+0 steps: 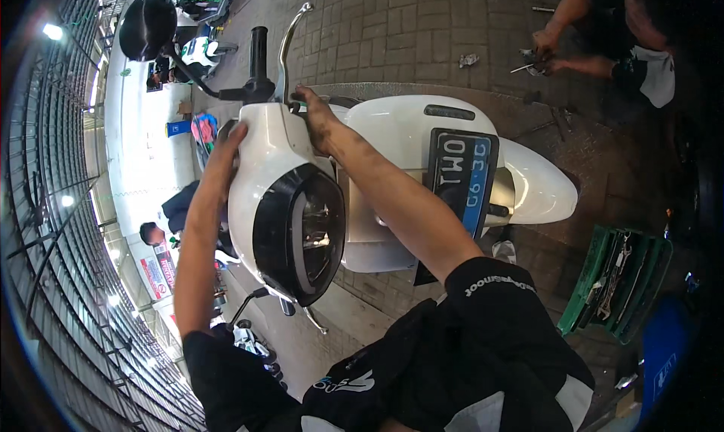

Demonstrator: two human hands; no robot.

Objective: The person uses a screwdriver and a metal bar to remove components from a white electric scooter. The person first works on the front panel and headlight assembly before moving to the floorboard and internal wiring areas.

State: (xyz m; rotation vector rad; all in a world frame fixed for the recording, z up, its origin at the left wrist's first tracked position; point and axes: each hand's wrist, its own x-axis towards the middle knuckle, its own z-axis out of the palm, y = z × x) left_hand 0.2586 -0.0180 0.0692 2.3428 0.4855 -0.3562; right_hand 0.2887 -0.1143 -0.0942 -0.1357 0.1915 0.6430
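Black sleeves (490, 311) face a glossy white headlight cowl (256, 160), left grip (231, 139) and right grip (320, 119) half-open against it.

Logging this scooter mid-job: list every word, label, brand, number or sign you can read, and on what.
I won't transcribe text; locations only.
Black-and-blue rectangular plate on the white scooter: large characters, legible.
Black right sleeve: white lettering, partly legible.
Black shirt front: lettering, partly hidden.
Red-and-white rectangular sign: print too small.
Blue panel, lower right: white marking, unreadable.
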